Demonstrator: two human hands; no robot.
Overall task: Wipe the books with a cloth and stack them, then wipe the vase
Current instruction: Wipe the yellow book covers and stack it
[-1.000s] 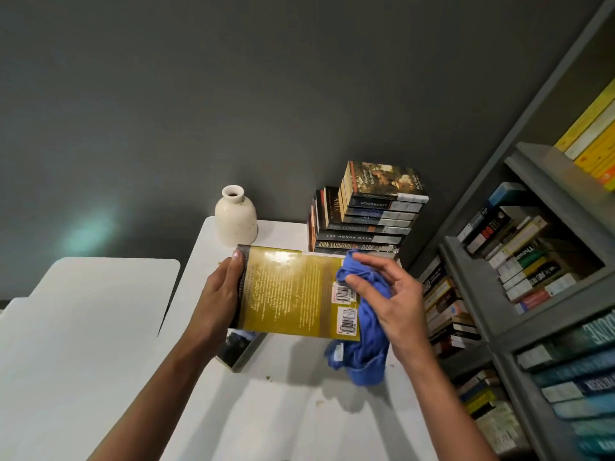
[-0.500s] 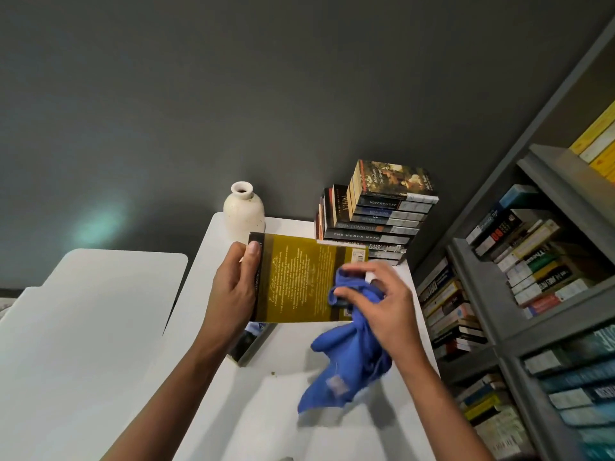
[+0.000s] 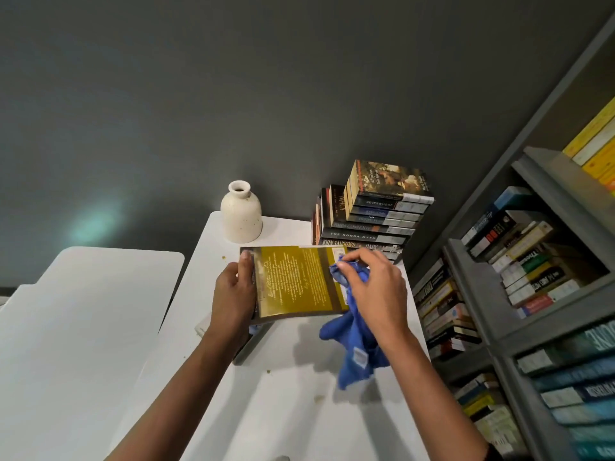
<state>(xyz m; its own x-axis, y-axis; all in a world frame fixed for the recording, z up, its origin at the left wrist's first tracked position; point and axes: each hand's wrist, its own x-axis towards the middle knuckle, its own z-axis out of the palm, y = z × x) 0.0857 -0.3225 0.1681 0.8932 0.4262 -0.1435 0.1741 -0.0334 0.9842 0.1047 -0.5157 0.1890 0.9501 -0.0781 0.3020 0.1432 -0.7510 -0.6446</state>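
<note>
Book with the yellow cover (image 3: 296, 281): held above the white table (image 3: 283, 410), printed face up, its long edges running left to right, near the middle of the view. Left hand (image 3: 233, 294) grips the book's left edge, with the thumb lying on top of the cover and the fingers curled under it. Right hand (image 3: 376, 291) is clamped on a bunched blue cloth (image 3: 356, 344) and presses it against the right part of the cover. The fingers bend round the fabric, and the fingertips sit by the far right corner. The loose tail of the cloth hangs below the book's near edge, past the right wrist, and shows a small white label. Another book (image 3: 246, 344) lies flat on the table under the left wrist and is mostly hidden. A stack of books (image 3: 372, 224) stands at the far right corner of the table, spines facing the camera, just beyond the held book. The cream vase (image 3: 241, 214) stands upright at the far left corner, apart from the stack and the hands. A few small crumbs dot the table surface. A second white table (image 3: 83, 311) sits to the left. A grey bookshelf (image 3: 482, 294) full of books fills the right side, and a dark grey wall (image 3: 233, 78) is behind.
</note>
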